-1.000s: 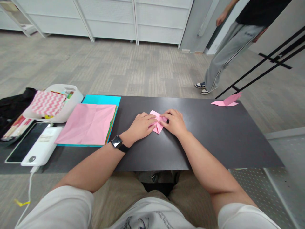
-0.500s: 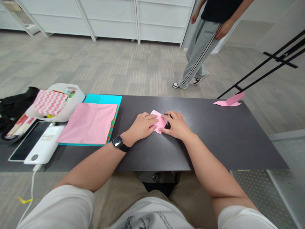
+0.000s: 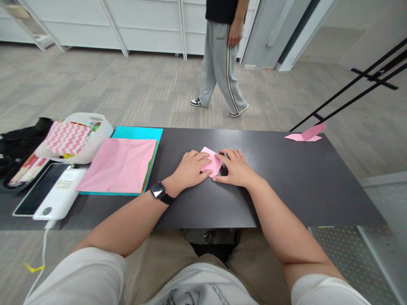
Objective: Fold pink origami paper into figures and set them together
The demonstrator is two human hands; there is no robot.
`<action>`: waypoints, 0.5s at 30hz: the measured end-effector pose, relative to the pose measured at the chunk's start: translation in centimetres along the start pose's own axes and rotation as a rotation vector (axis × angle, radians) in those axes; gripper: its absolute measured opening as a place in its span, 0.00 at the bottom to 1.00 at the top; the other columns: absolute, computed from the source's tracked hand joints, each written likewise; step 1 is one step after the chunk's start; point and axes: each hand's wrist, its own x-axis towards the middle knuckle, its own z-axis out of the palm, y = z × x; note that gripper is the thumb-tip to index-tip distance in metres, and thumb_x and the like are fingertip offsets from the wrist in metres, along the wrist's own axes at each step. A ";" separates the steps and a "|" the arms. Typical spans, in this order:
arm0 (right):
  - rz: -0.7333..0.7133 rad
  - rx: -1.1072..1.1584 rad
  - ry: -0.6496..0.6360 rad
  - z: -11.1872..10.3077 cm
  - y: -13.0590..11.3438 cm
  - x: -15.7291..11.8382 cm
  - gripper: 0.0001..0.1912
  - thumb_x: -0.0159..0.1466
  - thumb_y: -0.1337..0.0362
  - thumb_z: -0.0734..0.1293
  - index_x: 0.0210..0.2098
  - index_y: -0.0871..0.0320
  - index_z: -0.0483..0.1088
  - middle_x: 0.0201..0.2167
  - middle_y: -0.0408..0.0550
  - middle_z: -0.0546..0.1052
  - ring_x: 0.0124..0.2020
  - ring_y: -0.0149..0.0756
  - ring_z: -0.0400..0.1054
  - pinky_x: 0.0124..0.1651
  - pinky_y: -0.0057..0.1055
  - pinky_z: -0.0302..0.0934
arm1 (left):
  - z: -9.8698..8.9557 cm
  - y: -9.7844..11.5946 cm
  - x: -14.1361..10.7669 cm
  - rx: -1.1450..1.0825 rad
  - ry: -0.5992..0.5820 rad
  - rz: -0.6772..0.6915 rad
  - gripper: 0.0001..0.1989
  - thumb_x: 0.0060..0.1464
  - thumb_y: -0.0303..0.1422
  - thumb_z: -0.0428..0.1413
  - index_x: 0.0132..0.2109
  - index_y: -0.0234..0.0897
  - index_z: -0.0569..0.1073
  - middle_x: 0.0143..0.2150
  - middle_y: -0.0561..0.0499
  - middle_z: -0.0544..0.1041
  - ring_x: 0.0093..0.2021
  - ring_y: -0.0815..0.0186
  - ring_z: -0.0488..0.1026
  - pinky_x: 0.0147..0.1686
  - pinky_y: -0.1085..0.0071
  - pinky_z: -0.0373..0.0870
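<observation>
1. Left hand [image 3: 191,168]: palm down, fingers extended over the left side of the paper [image 3: 216,164]. Not clenched. Whether it presses or merely rests cannot be told.
2. Right hand [image 3: 238,168]: thumb and forefinger spread apart at the right side of the paper, other fingers extended beyond it. Not clenched; no grasp seen.
3. Paper: pink, small, folded, lying on the table [image 3: 286,182] between the two hands, one corner pointing away from the wearer. Fingers hide part of it.
4. Dark patch [image 3: 224,170] in the gap between right thumb and forefinger; shadow or object, cannot tell.
5. Watch [image 3: 157,190]: black strap, worn on the left wrist.
6. Pink sheet [image 3: 119,165]: creased, on top of a stack left of the hands; a blue sheet [image 3: 136,132] shows beneath, past its edges.
7. Far left: white basket [image 3: 102,137] holding a zigzag-patterned pouch [image 3: 68,137]; nearer the wearer, a phone [image 3: 40,190] beside a power bank [image 3: 60,195], with a white cable [image 3: 43,250] attached.
8. Pink figure [image 3: 305,136]: folded, near the far right corner, well apart from the hands.
9. Person [image 3: 219,55]: beyond the table, mid-stride, grey trousers.
</observation>
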 end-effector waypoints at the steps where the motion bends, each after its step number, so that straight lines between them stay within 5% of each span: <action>1: -0.006 0.017 0.004 -0.1 0.2 0.0 0.43 0.61 0.37 0.76 0.70 0.48 0.70 0.69 0.60 0.69 0.71 0.66 0.61 0.75 0.79 0.42 | 0.0 0.2 0.0 0.000 0.002 -0.008 0.20 0.67 0.47 0.61 0.59 0.42 0.81 0.67 0.47 0.78 0.60 0.47 0.71 0.60 0.46 0.66; 8: -0.002 0.139 0.129 -0.2 0.8 0.7 0.15 0.71 0.53 0.72 0.55 0.43 0.82 0.59 0.51 0.77 0.64 0.53 0.70 0.76 0.72 0.46 | 0.0 0.6 -0.3 -0.038 -0.023 -0.018 0.25 0.60 0.49 0.67 0.59 0.45 0.81 0.69 0.48 0.77 0.61 0.45 0.69 0.62 0.45 0.65; 15: 0.063 0.159 0.172 0.8 2.5 1.4 0.10 0.71 0.59 0.72 0.47 0.39 0.86 0.57 0.49 0.79 0.63 0.53 0.71 0.74 0.71 0.50 | 0.0 0.2 -0.2 -0.084 -0.053 0.002 0.26 0.59 0.49 0.68 0.61 0.44 0.80 0.70 0.48 0.76 0.62 0.45 0.68 0.64 0.45 0.64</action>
